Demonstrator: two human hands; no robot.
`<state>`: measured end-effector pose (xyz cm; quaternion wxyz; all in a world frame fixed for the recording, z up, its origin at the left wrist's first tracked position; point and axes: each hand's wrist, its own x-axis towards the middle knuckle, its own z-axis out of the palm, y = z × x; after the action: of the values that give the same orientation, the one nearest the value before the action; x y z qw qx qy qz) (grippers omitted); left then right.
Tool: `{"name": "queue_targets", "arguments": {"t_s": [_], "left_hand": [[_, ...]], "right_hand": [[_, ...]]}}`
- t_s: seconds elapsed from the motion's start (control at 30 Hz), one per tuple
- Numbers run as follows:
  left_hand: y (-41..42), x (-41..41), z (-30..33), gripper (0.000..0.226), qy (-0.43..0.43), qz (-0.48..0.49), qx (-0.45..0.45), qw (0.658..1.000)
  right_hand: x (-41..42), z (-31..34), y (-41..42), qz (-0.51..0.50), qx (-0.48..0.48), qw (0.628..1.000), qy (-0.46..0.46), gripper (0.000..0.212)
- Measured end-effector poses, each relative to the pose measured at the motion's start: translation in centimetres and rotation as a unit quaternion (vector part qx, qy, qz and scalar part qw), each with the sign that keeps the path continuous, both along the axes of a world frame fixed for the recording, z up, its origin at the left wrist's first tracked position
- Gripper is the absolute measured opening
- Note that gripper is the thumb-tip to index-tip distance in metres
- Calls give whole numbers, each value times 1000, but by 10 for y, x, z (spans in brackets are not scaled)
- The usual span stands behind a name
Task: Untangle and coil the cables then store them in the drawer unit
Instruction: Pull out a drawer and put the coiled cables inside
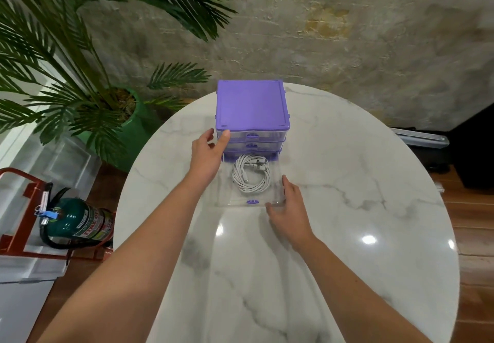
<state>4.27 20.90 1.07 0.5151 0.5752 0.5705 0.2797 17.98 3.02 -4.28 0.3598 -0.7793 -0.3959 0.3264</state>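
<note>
Two forearms enter from the lower edge, both bare from elbow to wrist — no sleeve, watch, band or glove shows. The left hand (209,153) and the right hand (290,210) are likewise uncovered — no rings are visible, and the nails look short and unpainted.

only "fire" reads on the green fire extinguisher (80,223) label

Round white marble-look worktop (347,209): glossy, smooth, reflecting lights. Purple plastic drawer unit (252,104), matt top; clear plastic drawer (227,198) at 6 o'clock.
</note>
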Motion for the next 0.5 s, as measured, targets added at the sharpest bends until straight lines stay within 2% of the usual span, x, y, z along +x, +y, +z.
{"name": "queue_targets", "arguments": {"t_s": [0.07,0.1,0.13,0.23,0.27,0.5], "left_hand": [[7,5,3,104,9,-3,-20,1000],[7,6,7,103,5,-9,-33,999],[6,7,11,95,-8,-19,-41,999],[2,10,14,40,-36,-31,-49,998],[0,11,15,31,-40,-24,-46,998],[-1,7,17,27,-61,10,-44,997]], "right_hand": [[2,-4,1,-5,1,1000,-6,77],[3,-5,2,-9,1,1000,-5,76],[4,-6,2,-13,0,1000,-4,75],[4,-5,3,-38,13,999,14,70],[4,-4,4,-49,20,998,19,67],[10,-2,20,-106,59,991,57,54]]}}
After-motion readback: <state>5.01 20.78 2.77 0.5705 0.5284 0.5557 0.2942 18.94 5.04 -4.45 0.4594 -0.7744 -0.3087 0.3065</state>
